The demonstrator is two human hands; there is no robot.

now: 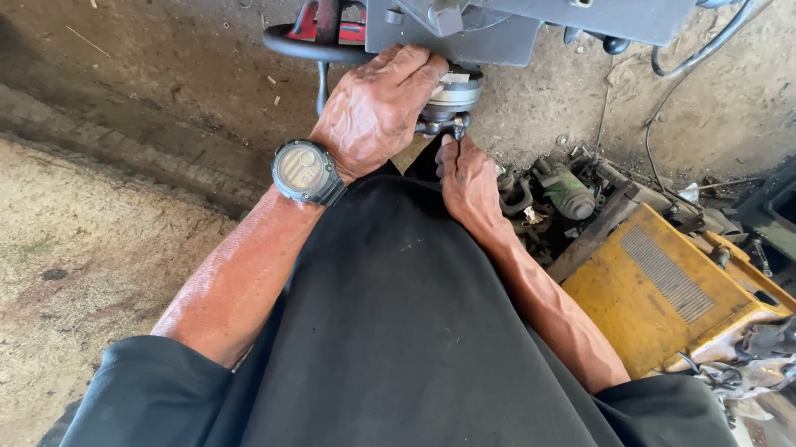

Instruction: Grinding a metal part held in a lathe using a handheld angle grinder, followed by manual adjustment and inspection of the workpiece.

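Left hand [374, 112] clasps the round metal chuck [452, 93] — right hand's [467, 177] grip pinches its key [455, 126].

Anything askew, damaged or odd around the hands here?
Nothing odd at the hands: the left hand grips the round metal part under the grey machine, the right hand at its small fitting. The yellow box looks dented and dirty.

A yellow machine housing [661, 295] lies right; dusty concrete floor [55, 258] left.
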